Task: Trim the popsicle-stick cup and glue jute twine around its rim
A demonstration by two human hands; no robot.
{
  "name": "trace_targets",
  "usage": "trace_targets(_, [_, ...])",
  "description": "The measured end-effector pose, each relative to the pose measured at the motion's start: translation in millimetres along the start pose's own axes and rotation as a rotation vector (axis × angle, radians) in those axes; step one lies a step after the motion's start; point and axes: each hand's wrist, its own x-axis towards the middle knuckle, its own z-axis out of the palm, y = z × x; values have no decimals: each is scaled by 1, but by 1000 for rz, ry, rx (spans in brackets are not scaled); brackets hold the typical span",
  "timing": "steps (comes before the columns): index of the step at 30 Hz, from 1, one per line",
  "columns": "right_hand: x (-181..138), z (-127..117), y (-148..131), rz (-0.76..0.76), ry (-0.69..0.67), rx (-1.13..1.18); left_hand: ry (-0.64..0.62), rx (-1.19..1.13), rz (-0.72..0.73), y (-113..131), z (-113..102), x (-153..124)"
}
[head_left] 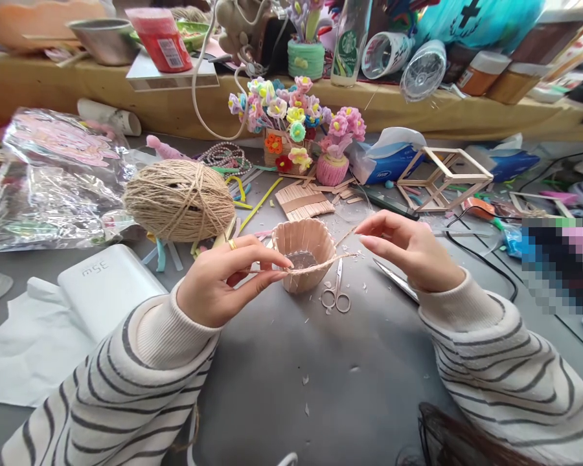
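A small round pot made of wooden craft sticks (305, 249) stands on the grey table. My left hand (226, 278) pinches a strand of jute twine (320, 262) against the pot's near rim, and a gold ring shows on one finger. My right hand (408, 249) holds the same twine's other end a little to the right of the pot, fingers pinched. The strand stretches taut between both hands across the pot's front. A big ball of jute twine (179, 199) lies left of the pot.
Small scissors (337, 294) lie just in front of the pot. A white box (107, 285) sits at the left, pipe-cleaner flower pots (291, 123) and a stick frame (442, 176) behind. Loose sticks (304, 200), cables and plastic bags crowd the back.
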Motion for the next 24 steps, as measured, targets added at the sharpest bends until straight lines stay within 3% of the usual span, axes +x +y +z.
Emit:
trace_targets(4, [-1,-10,-16,-203,-35,-191,9,3,25,2,-1,0])
trace_targets(9, [6,0,-34,-398,-81,-355,9,11,49,4,-2,2])
trace_targets(24, [16,19,-44,-513,-207,-447,28,29,68,4,-1,3])
